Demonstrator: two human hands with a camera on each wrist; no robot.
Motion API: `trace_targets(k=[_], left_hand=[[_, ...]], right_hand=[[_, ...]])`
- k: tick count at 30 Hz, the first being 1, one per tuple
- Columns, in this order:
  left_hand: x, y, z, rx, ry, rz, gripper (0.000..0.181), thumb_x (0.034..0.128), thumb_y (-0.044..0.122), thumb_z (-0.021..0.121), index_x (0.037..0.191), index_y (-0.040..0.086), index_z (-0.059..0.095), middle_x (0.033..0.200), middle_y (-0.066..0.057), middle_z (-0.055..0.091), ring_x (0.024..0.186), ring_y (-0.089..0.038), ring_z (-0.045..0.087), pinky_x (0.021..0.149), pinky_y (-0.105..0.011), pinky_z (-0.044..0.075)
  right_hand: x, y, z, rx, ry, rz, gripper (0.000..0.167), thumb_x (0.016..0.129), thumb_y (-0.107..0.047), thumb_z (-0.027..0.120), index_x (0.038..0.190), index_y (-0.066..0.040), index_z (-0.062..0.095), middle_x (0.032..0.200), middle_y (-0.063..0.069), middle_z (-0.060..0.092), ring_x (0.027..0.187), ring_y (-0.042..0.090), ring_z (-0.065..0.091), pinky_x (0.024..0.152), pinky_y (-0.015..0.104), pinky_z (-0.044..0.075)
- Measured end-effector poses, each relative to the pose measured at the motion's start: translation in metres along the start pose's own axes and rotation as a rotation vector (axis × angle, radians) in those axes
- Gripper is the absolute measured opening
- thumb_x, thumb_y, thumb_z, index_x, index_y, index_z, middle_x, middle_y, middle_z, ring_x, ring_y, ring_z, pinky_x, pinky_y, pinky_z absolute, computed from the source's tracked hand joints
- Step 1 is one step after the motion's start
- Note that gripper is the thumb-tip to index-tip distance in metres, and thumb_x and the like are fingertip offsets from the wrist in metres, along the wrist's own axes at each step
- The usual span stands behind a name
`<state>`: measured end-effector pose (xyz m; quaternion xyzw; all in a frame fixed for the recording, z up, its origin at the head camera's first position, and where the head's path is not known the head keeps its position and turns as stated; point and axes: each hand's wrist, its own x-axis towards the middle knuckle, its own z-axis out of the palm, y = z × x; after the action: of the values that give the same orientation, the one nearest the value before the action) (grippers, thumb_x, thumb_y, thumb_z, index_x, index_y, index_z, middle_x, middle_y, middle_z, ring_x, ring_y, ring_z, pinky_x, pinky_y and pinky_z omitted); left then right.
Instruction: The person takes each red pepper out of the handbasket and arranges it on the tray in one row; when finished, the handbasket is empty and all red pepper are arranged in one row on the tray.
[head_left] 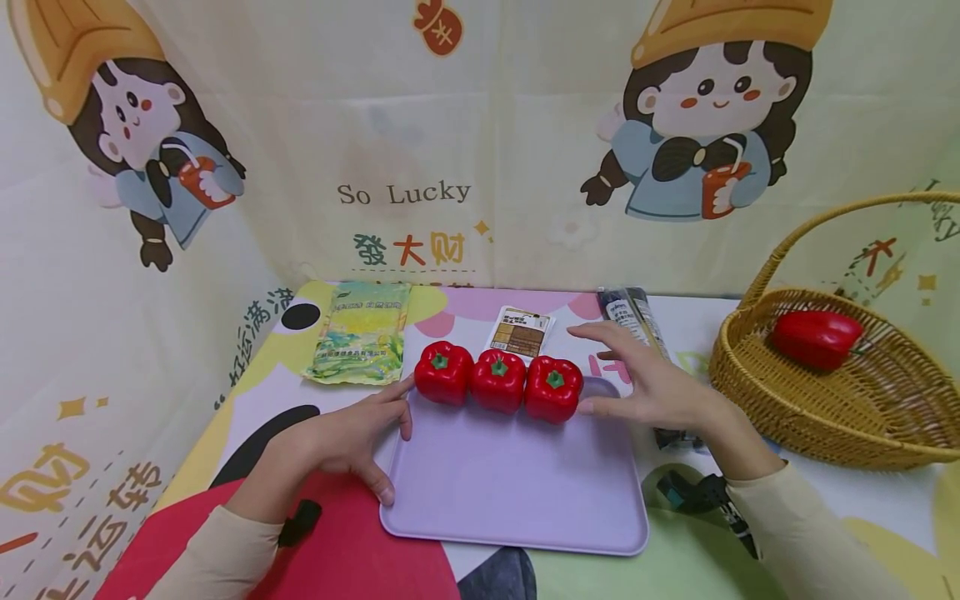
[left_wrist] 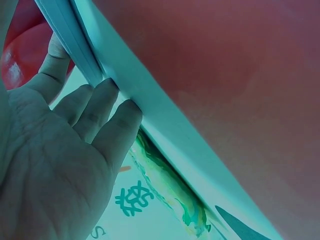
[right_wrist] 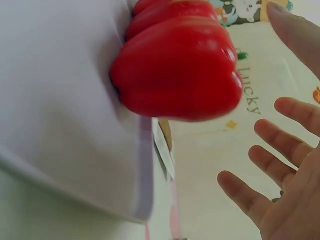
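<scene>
Three red bell peppers stand in a row along the far edge of a lilac tray (head_left: 513,492): the left pepper (head_left: 442,375), the middle pepper (head_left: 498,383) and the right pepper (head_left: 553,392). My left hand (head_left: 341,435) is at the tray's left side, its thumb touching the rim and its forefinger reaching toward the left pepper. Beside the right pepper, my right hand (head_left: 663,387) hovers with fingers spread, holding nothing. In the right wrist view a gap shows between those fingers and the nearest pepper (right_wrist: 177,70).
A wicker basket (head_left: 757,417) on the right holds another red pepper (head_left: 817,339). Behind the tray lie a green-yellow packet (head_left: 360,333) and a small brown-white packet (head_left: 520,331). A dark packet (head_left: 637,310) lies partly behind my right hand. A printed cloth hangs at the back.
</scene>
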<state>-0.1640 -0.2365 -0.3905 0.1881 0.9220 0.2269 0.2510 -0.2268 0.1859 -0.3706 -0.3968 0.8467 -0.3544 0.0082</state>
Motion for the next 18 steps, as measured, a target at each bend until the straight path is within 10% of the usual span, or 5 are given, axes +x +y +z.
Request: trace_targets(k=[18], left_hand=[[0.000, 0.001, 0.000, -0.005, -0.003, -0.014, 0.064, 0.0578, 0.044, 0.098, 0.104, 0.031, 0.057, 0.171, -0.009, 0.017, 0.156, -0.035, 0.016, 0.107, -0.050, 0.051]], right_hand=[[-0.019, 0.000, -0.038, -0.061, 0.084, 0.115, 0.075, 0.086, -0.023, 0.083, 0.151, -0.026, 0.046, 0.151, 0.008, 0.047, 0.133, 0.035, 0.049, 0.098, 0.070, 0.048]])
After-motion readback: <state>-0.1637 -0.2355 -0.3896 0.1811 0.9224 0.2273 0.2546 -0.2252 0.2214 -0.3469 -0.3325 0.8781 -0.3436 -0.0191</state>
